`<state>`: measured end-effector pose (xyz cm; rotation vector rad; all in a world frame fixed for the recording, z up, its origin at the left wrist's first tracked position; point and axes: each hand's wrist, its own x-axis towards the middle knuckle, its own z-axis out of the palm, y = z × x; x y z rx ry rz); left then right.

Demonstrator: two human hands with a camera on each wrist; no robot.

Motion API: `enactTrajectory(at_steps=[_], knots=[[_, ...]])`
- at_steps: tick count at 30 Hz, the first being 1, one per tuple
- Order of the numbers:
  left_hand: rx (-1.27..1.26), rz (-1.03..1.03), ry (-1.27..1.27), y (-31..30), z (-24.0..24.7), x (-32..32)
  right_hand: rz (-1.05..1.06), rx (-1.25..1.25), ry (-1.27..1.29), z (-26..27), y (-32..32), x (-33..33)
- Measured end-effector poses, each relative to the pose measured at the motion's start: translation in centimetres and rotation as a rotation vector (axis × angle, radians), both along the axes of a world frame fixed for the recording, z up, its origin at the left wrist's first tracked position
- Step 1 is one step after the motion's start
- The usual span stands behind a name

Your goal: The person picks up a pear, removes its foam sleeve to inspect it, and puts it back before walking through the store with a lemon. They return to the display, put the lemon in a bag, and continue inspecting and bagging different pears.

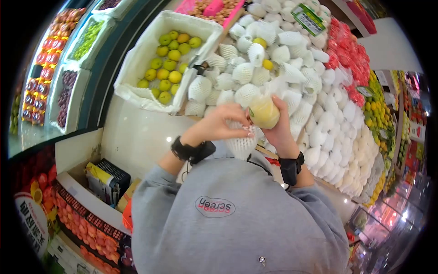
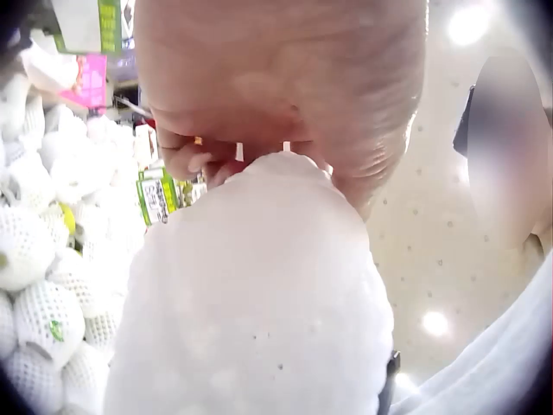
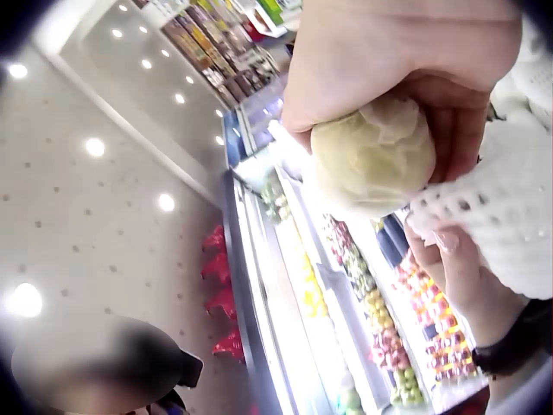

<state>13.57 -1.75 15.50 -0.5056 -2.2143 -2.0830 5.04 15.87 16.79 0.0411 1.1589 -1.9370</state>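
Observation:
In the head view my right hand [image 1: 282,125] grips a round, pale yellow-green fruit [image 1: 264,114] wrapped in thin clear film, with a small green sticker on one side. The right wrist view shows the same wrapped fruit [image 3: 371,164] against the palm and curled fingers. Just to the left, my left hand [image 1: 223,121] pinches a white foam net sleeve [image 1: 242,145] that hangs below the fruit. Seen from the left wrist, the foam sleeve [image 2: 259,285] fills the middle and its upper end meets the fingers.
A white foam box [image 1: 123,84] of yellow-green fruit stands ahead on the left. Beside it spreads a heap of foam-netted fruit [image 1: 244,73] with a green price sign [image 1: 308,19]. Red-netted fruit [image 1: 346,45] lies further right. A black crate [image 1: 114,176] sits at lower left.

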Motion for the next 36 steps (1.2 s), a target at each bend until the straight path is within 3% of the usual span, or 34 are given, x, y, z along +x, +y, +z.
enactTrajectory(at_steps=[3, 6, 7, 9, 12, 16, 17, 20, 23, 26, 29, 31, 33, 36], knots=[[-0.220, 0.194, -0.142, -0.6, 0.8, 3.5, 0.070, 0.132, 0.018, -1.1, -0.6, 0.6], [-0.371, 0.214, -0.010, -0.8, 0.8, 5.6, 0.191, 0.299, 0.256, -2.6, -0.5, 0.5], [-0.369, 0.243, 0.178, -0.7, 0.7, 5.6, 0.201, 0.208, 0.188, -2.7, -0.9, 0.2], [-0.260, 0.260, 0.209, -0.4, 1.2, 5.3, 0.217, 0.018, 0.052, -2.1, -2.8, -0.4], [-0.342, 0.336, 0.180, -1.3, 2.2, 5.2, 0.229, 0.193, 0.048, 0.2, -5.8, 1.4], [-0.442, 0.476, 0.138, -2.0, 1.8, 5.5, 0.344, 0.180, 0.037, 0.1, -5.3, 2.7], [-0.476, 0.578, 0.240, -1.9, 1.3, 5.2, 0.389, 0.209, 0.023, 0.5, -4.8, 2.8], [-0.499, 0.551, 0.142, -2.0, 2.6, 4.7, 0.415, 0.064, -0.101, -0.4, -2.5, 3.4], [-0.367, 0.487, 0.018, -2.0, 2.0, 3.7, 0.359, -0.084, -0.149, 0.1, -1.0, 3.1], [-0.082, 0.434, -0.157, -1.2, 1.0, 2.2, 0.189, -0.029, -0.039, -1.0, 0.1, 3.6], [0.032, 0.403, -0.160, 0.2, 0.7, 1.2, 0.185, -0.009, -0.063, -1.9, 0.0, 3.2], [0.333, 0.294, -0.396, 0.8, 0.6, 1.3, 0.186, 0.046, -0.062, -1.1, -0.7, 2.8], [0.624, 0.198, -0.617, 0.7, 0.5, 1.2, 0.257, 0.229, 0.117, -0.6, -1.2, 1.5], [0.910, 0.072, -0.469, 0.3, -4.2, 0.5, 0.348, 0.337, 0.448, 0.9, -3.6, 0.5]])
